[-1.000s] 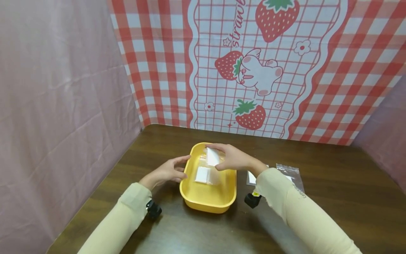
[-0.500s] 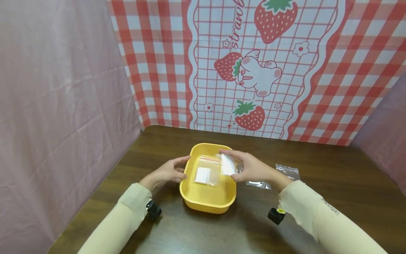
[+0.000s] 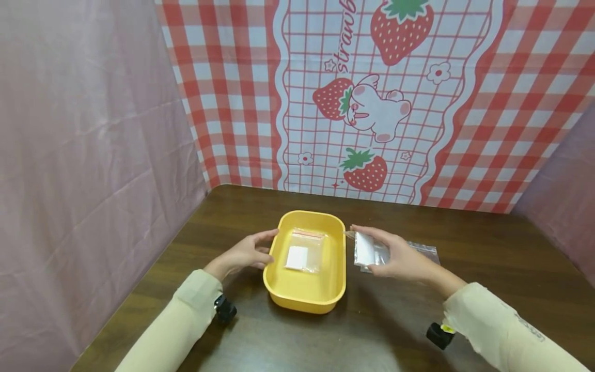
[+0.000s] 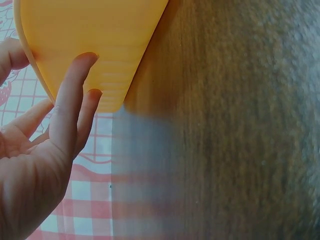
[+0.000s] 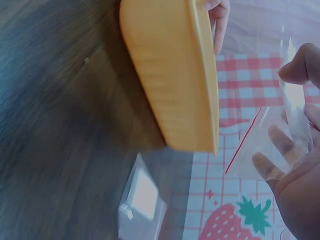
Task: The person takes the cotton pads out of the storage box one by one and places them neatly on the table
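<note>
A yellow plastic tray (image 3: 304, 306) stands on the table, with a clear zip bag (image 3: 304, 252) holding a white square piece lying flat inside it. At the tray's left side, my left hand (image 3: 244, 251) touches the rim and outer wall with loosely bent fingers; the left wrist view shows the fingertips (image 4: 87, 57) against the wall. Right of the tray, my right hand (image 3: 395, 254) pinches another clear zip bag (image 3: 364, 249) with a white piece in it, above the table. Its red seal line shows in the right wrist view, where the thumb (image 5: 300, 65) presses on the bag.
Beyond my right hand lies a clear zip bag (image 3: 426, 251), partly covered by the hand. Another bag (image 5: 142, 195) with a white piece lies on the dark wooden table (image 3: 297, 346). A checked strawberry cloth (image 3: 372, 103) hangs behind the table's far edge.
My right hand has carried the pinched zip bag rightward out of the tray to above the table. The bag inside the tray now shows fully. My left hand has stayed at the tray.
</note>
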The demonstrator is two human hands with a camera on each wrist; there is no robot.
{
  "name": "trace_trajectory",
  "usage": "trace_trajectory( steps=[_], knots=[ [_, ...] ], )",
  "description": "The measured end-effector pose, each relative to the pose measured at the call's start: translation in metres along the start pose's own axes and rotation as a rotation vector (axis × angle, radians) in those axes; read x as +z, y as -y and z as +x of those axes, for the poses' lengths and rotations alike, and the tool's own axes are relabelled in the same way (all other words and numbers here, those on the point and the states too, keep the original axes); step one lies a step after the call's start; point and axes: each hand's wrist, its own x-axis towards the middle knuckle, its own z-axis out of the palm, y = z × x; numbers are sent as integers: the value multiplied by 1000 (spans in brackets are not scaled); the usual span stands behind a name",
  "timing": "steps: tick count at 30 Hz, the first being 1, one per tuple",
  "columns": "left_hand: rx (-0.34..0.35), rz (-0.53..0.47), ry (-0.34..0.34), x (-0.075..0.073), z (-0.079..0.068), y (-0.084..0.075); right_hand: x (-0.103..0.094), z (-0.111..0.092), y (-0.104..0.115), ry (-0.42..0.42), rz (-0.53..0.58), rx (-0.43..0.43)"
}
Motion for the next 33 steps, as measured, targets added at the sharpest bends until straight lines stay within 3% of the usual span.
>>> trace_trajectory(
  steps=[10,18,33],
  knots=[
    [4,-2,10,0,-2,-1,-12,-27,-18,-52,-90,-20],
    [51,-26,43,-1,-2,2,-22,-49,-33,-100,-50,-41],
    [41,-29,38,0,-2,1,-46,-88,-67,-147,-144,-62]
  ],
)
